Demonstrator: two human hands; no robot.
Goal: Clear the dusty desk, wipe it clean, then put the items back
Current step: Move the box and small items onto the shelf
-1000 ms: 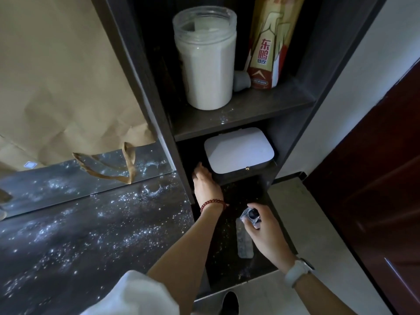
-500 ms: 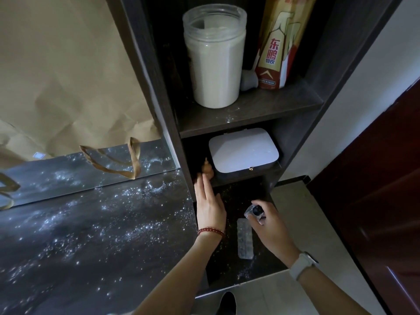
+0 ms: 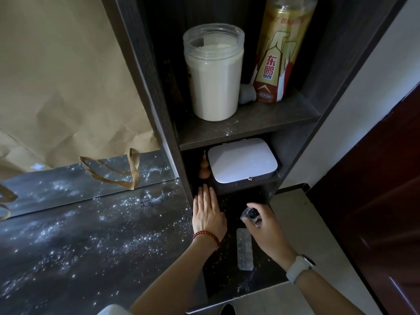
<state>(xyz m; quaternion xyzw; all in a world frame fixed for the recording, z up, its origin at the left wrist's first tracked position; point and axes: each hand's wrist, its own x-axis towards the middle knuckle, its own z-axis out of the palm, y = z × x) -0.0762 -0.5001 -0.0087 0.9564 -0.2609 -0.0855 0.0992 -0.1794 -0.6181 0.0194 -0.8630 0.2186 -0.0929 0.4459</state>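
Two hands are in my view, both reaching forward over the right end of the dark glossy worktop (image 3: 75, 251), which is speckled with white dust. My left hand (image 3: 208, 214) lies flat and released, palm down, fingers straight and together, pointing away from me toward the dark wooden shelf unit (image 3: 250, 126); a red bead bracelet (image 3: 206, 236) circles its wrist. My right hand (image 3: 264, 226) comes in from the lower right, a white watch (image 3: 298, 268) on the wrist, with the fingers curled around a small clear bottle with a black cap (image 3: 250, 215), cap facing up toward the camera. I cannot tell which way the bottle's body runs, since the hand hides most of it.

Just below that hand a silver blister strip of pills (image 3: 244, 252) lies flat on the worktop, its long axis running toward and away from me. Ahead of the left fingertips, in the lower shelf compartment, a small tan wooden gourd figure (image 3: 204, 165) stands upright beside a white rounded-lid box (image 3: 242, 162). On the shelf above stand a clear plastic jar of white powder (image 3: 214, 73) and a gold-and-red drink bottle (image 3: 276, 57). A brown paper bag (image 3: 63, 76) leans at the left.
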